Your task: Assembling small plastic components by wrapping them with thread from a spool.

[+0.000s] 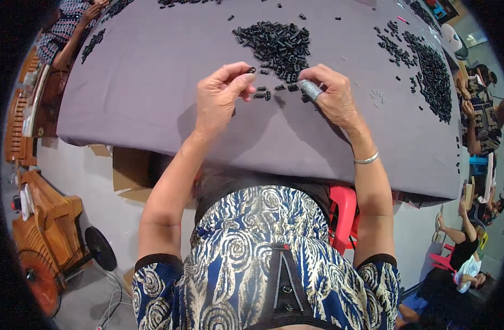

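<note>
My left hand (223,91) is closed, pinching a small black plastic part (252,70) between thumb and fingertips above the table. To its right, my right hand (334,93) is closed too, its thumb wrapped in silver tape (311,89). Another small black part (305,97) shows at the fingertips of that hand, partly hidden. Several loose black parts (261,95) lie on the cloth between my hands. Just beyond them spreads a large pile of the same short black pieces (279,47). A silver bangle (366,159) circles my right wrist.
A grey cloth covers the table (136,93). More black parts (430,77) are heaped at the right, near some tiny clear pieces (377,98). Another person's arm (76,41) reaches in at the far left. A red plastic chair (342,212) and an open cardboard box (131,173) stand below.
</note>
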The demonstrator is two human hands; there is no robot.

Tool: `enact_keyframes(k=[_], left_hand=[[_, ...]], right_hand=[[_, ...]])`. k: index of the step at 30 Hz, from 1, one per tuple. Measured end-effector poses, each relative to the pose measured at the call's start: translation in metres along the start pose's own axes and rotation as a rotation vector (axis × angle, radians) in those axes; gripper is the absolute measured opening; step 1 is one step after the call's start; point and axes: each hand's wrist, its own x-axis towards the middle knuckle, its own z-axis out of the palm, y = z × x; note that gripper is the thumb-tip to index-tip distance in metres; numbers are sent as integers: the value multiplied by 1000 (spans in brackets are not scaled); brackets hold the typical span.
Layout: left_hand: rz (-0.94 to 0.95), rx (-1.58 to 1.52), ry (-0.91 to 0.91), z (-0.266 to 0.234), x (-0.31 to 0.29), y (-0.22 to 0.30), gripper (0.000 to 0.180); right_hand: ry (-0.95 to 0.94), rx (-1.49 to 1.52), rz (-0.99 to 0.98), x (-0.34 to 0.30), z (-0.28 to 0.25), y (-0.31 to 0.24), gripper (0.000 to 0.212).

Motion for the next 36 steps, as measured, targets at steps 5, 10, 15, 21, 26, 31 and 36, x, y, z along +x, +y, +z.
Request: enact_keyframes(k=[5, 10, 15, 21, 26, 31, 36], left_hand=[[-33, 62, -62, 3, -3, -4, 17], [-57, 135, -95, 9, -6, -4, 14], [-100, 143, -118, 12, -9, -3, 14], [-32, 192, -157, 18, -15, -6, 15], [-19, 237, -187, 25, -18, -8, 15], [-27, 237, -196, 26, -20, -8, 15], [-37, 238, -188, 27, -22, -7, 15]], right_hand=[[-86, -146, -186, 5, 14, -2, 23], [-115, -347, -275, 10, 22, 0, 22], [-137, -348, -287, 10, 22, -1, 20], [-60, 318, 113, 1, 13, -11, 14], [-78, 397, 41, -3, 14, -10, 14], [-75, 278, -44, -2, 11, -12, 14], [-98, 198, -118, -2, 9, -15, 14]])
